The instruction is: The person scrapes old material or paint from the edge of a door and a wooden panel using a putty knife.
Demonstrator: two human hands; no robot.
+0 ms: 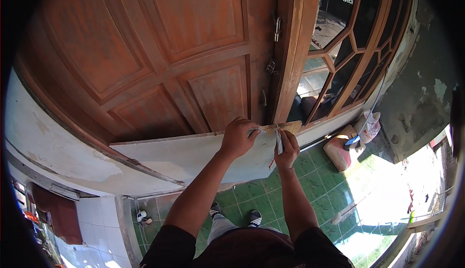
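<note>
A pale panel (203, 157) stands on edge in front of me, below the brown wooden door (203, 35). My left hand (239, 136) is at its top edge, the fingers pinched around something small and whitish that I cannot make out. Close to its right, my right hand (287, 149) is closed around a slim grey-white object (279, 143), whose kind does not show clearly. A thin yellowish strip lies along the panel edge between the two hands. Below the right hand, a small red piece shows against the panel.
A hasp and padlock (271, 67) hang on the door beside a glass window frame (334, 64). To the right, filled sacks (337, 154) and a white bag (369, 126) sit on green floor tiles (310, 181). A maroon cloth (60, 214) hangs at lower left.
</note>
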